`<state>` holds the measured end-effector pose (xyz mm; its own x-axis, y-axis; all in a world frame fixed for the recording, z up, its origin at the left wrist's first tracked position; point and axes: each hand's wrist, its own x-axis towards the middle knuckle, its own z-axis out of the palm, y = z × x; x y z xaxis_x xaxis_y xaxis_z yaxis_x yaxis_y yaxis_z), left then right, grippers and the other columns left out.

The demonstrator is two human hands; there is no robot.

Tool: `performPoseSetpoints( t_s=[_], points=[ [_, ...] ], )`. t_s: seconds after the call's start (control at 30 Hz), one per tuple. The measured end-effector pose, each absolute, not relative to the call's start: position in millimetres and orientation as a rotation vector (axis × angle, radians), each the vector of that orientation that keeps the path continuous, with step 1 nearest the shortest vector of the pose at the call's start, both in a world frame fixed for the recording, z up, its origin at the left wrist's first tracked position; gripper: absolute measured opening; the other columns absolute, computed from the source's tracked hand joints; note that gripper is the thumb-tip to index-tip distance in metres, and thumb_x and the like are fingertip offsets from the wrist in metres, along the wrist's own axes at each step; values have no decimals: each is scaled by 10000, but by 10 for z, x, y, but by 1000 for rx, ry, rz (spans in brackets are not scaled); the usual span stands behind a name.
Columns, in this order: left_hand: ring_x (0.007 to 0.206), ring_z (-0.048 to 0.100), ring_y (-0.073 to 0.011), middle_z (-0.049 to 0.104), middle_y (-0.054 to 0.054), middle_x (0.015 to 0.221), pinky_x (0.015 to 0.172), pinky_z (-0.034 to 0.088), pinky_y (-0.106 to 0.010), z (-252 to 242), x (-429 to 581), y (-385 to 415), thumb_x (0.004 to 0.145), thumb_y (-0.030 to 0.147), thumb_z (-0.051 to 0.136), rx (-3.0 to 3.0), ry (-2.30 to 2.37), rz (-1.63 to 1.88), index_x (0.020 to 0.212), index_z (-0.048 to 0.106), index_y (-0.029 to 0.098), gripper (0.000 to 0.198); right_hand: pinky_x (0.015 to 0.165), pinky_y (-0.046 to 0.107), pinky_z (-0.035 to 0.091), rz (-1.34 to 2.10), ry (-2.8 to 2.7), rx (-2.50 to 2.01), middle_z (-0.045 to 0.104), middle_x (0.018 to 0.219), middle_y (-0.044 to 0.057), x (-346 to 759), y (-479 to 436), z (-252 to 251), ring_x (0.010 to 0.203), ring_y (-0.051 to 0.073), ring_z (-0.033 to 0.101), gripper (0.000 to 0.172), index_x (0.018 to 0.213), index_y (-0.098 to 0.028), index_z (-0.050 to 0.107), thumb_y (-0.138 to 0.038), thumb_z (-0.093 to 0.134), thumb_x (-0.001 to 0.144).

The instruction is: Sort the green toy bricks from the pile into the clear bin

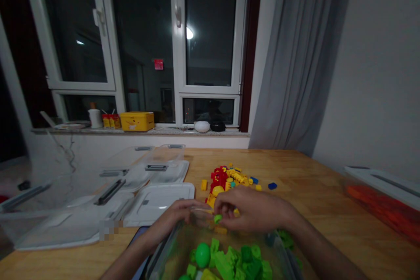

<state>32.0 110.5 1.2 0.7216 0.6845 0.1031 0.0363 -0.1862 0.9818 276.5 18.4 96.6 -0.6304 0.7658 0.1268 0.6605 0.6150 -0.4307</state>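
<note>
A clear plastic box (pixel 173 238) stands close to me, with several green toy blocks (pixel 226 262) and a green ball (pixel 202 255) in it. My left hand (pixel 183 211) is closed on the far left part of its rim. Above the far side of the box, my right hand (pixel 247 208) pinches a small light green toy block (pixel 217 218) between thumb and fingers. Just beyond my hands lies a pile of red blocks (pixel 219 177) and yellow blocks (pixel 241 177) on the table, partly hidden by the right hand.
Clear bins and white lids (pixel 164 197) cover the table's left side. A lidded bin of orange-red pieces (pixel 380 203) stands at the right. Blue pieces (pixel 272 186) lie beyond the pile. Green pieces (pixel 286 239) sit beside the box. A yellow box (pixel 137 121) rests on the windowsill.
</note>
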Motion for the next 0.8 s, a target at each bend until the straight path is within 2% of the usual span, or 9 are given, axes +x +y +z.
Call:
performPoseSetpoints(
  t_s=[0.23, 0.4, 0.5, 0.63, 0.8],
  points=[
    [1067, 647, -306, 757, -58, 1111, 986, 428, -420, 41, 319, 1071, 597, 125, 479, 1671, 605, 668, 1073, 737, 171, 544, 478, 183, 330, 431, -2899, -1069, 708, 728, -32, 2507, -30, 865, 605, 116, 593, 269, 1002, -212, 699, -260, 606, 755],
    [1052, 654, -294, 763, -48, 1094, 969, 439, -408, 70, 335, 1060, 569, 106, 458, 1665, 569, 659, 1058, 740, 180, 569, 483, 193, 328, 384, -2939, -1028, 714, 742, -25, 2471, -7, 828, 648, 132, 605, 268, 1014, -220, 703, -252, 600, 769],
    [1076, 644, -298, 757, -45, 1110, 992, 424, -415, 54, 320, 1080, 578, 111, 459, 1680, 590, 670, 1061, 741, 188, 565, 552, 194, 395, 422, -2856, -1002, 738, 858, 1, 2493, 20, 856, 725, 143, 649, 309, 1085, -215, 684, -226, 570, 798],
    [1078, 633, -303, 767, -37, 1068, 1005, 410, -427, 25, 301, 1100, 596, 123, 472, 1716, 656, 702, 1032, 752, 197, 523, 743, 212, 479, 497, -2633, -899, 741, 1007, 30, 2585, 64, 980, 874, 147, 679, 305, 1146, -212, 657, -197, 547, 862],
    [1044, 655, -301, 761, -60, 1099, 977, 433, -437, -6, 324, 1108, 577, 102, 458, 1611, 549, 642, 1068, 736, 181, 569, 818, 252, 503, 435, -2272, -1027, 739, 1020, 50, 2974, 302, 1113, 904, 156, 671, 235, 1053, -187, 694, -306, 544, 916]
  ],
)
